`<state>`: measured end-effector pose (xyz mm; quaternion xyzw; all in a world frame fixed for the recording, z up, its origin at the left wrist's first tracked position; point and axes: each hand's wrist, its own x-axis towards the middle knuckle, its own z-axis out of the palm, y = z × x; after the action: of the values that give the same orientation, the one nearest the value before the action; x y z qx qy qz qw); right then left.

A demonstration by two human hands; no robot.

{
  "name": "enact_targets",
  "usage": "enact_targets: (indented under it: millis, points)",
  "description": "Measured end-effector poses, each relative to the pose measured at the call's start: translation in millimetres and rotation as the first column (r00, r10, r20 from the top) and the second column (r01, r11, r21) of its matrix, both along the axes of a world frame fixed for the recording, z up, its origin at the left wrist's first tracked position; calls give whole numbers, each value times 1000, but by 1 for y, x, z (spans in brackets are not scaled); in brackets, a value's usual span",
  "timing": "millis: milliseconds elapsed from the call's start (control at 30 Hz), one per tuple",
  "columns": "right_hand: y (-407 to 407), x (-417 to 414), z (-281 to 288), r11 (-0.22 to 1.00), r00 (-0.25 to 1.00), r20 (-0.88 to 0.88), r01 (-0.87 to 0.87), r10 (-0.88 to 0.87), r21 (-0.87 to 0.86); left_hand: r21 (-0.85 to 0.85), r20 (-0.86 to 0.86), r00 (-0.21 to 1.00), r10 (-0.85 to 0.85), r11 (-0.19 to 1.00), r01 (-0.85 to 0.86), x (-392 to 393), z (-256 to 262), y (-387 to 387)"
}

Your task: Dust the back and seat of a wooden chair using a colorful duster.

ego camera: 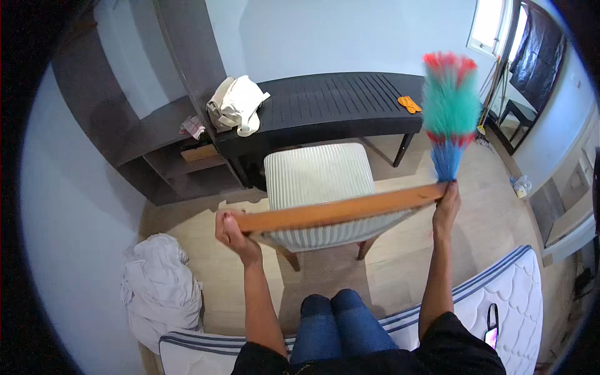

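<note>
A wooden chair with a striped, pale upholstered seat stands before me, its orange-brown top rail running across the view. My left hand grips the rail's left end. At the right end, my right hand is closed around the rail and also around the base of a feather-style duster. Red, green and blue bristles of the duster point upward, slightly blurred; its handle is hidden. Below the rail shows the striped backrest, with two wooden legs reaching the floor.
Behind the chair is a dark slatted bench with a white cloth bag and an orange cloth. Dark shelving stands left. A white fabric heap lies on the floor. A mattress with a phone is close by me.
</note>
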<state>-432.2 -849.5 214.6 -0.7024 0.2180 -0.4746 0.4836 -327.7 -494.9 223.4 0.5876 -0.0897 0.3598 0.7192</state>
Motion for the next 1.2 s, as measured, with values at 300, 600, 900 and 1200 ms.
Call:
enact_targets:
  millis: [300, 600, 900, 1200]
  points:
    - [84, -42, -37, 993, 986, 166, -34, 15, 115, 102, -2, 994, 112, 989, -111, 42, 2, -7]
    - [174, -67, -8, 536, 501, -590, -834, 633, -133, -197, -179, 977, -113, 977, 77, 31, 6, -2]
    - [142, -63, -75, 913, 907, -237, -386, 349, -134, -76, -160, 986, -53, 996, 42, 26, 2, -4]
    - [116, -28, -172, 935, 908, -313, -330, 277, -132, 58, -62, 998, 24, 998, -20, 31, -2, 1]
